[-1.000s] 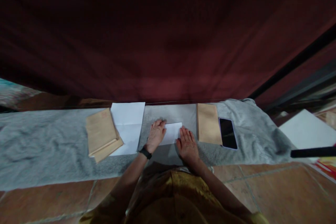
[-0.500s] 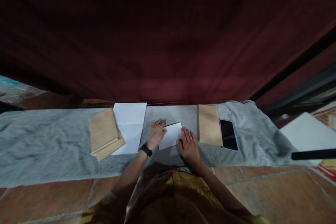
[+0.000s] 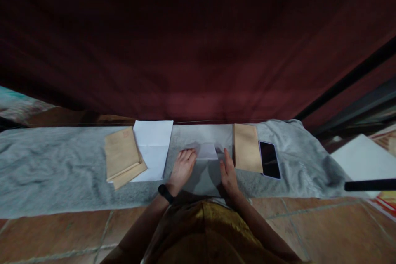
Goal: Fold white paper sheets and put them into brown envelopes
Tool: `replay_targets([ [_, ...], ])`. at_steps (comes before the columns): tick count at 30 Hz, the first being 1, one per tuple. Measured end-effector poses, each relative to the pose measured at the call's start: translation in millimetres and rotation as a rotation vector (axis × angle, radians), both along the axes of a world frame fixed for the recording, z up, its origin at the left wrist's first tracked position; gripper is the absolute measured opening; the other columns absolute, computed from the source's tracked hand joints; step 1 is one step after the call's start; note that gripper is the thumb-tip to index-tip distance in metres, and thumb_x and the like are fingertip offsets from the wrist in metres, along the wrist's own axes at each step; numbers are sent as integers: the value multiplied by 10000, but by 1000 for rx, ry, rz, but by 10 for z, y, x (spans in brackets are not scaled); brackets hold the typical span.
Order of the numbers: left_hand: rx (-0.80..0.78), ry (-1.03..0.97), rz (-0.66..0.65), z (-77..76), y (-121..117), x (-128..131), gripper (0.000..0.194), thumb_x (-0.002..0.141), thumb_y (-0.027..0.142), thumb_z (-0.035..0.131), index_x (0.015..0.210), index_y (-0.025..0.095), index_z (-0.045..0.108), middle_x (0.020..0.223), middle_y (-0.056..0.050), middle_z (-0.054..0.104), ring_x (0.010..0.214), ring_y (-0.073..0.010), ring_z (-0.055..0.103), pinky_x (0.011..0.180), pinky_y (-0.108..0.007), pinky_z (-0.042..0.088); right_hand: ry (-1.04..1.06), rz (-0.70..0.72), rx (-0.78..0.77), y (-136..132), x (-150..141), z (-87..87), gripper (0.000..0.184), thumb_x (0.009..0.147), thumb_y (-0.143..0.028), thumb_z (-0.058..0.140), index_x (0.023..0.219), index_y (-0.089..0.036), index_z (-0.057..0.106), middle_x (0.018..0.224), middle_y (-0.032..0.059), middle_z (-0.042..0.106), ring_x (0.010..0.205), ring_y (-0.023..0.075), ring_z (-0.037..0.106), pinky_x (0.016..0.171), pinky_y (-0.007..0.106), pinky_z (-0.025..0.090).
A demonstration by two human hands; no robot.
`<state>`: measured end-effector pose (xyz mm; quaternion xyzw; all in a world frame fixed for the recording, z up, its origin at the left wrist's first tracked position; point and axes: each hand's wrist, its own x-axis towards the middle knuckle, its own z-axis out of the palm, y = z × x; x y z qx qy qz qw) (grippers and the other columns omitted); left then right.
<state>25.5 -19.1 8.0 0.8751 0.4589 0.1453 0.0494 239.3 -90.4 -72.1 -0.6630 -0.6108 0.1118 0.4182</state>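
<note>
A folded sheet of white paper (image 3: 208, 151) is in front of me, tilted up from the grey cloth, its near edge seeming raised. My left hand (image 3: 183, 167), with a black band on the wrist, is closed on the paper's left end; the thumb is hidden. To the right, my right hand (image 3: 228, 172) is held with thumb and fingers apart, a small gap from the paper. Left of my hands lie white sheets (image 3: 154, 135) with a crease across them, partly under brown envelopes (image 3: 121, 150). A stack of brown envelopes (image 3: 248, 148) lies just beyond my right hand.
A phone (image 3: 269, 159) lies against the right envelopes. Grey cloth (image 3: 62, 169) covers the long narrow surface. Dark red fabric (image 3: 198, 62) hangs behind it. At far right are a white panel (image 3: 365, 159) and a black bar (image 3: 371, 185). Tiled floor (image 3: 340, 222) runs along the front.
The paper was lying flatter under both hands; now it is tilted up and looks narrower. My right hand has come off it and moved slightly right. My left hand has closed on its left end.
</note>
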Motion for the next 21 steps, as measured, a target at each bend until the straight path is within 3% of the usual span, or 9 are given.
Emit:
replay_targets([
  [4,-76,25,-31,-313,-192,-90,314,951,91,459,1136,228,673,1298,-88,680,1232,-245,605,1087,-432,462,-61,23,7,-5,4,29,553,1089,-330,265,1620,-176,284,1586,137,463,1478,232,419,1168,455,431],
  [6,-104,8,-19,-330,-247,-113,344,914,61,472,1139,225,674,1329,-79,671,1268,-230,589,1112,-422,457,-108,74,7,-4,-13,65,533,1081,-310,293,1595,-179,345,1585,137,464,1476,234,417,1181,467,413],
  [10,-160,-24,-8,-206,-268,-95,341,834,56,538,1090,220,693,1382,-69,650,1332,-220,550,1175,-405,416,-228,191,5,26,-104,151,491,1070,-267,325,1542,-191,438,1598,126,450,1487,251,399,1229,560,316],
  [13,-165,-42,-12,-172,-219,-21,387,885,130,536,1244,201,662,1447,-80,614,1389,-216,513,1211,-396,378,-279,247,-3,96,-215,210,488,1072,-265,324,1529,-151,452,1602,141,441,1491,258,396,1226,572,317],
  [16,-102,-4,25,-275,-149,94,502,964,161,431,1456,124,525,1560,-139,503,1473,-234,429,1233,-427,337,-341,288,-20,200,-335,243,502,1075,-266,319,1537,-113,439,1606,152,433,1502,252,383,1223,531,344],
  [21,-35,127,26,-516,-103,245,604,961,133,369,1561,74,383,1641,-181,362,1559,-268,262,1260,-485,264,-469,302,-83,306,-458,198,529,1082,-302,323,1560,-92,407,1598,157,443,1513,248,363,1233,481,335],
])
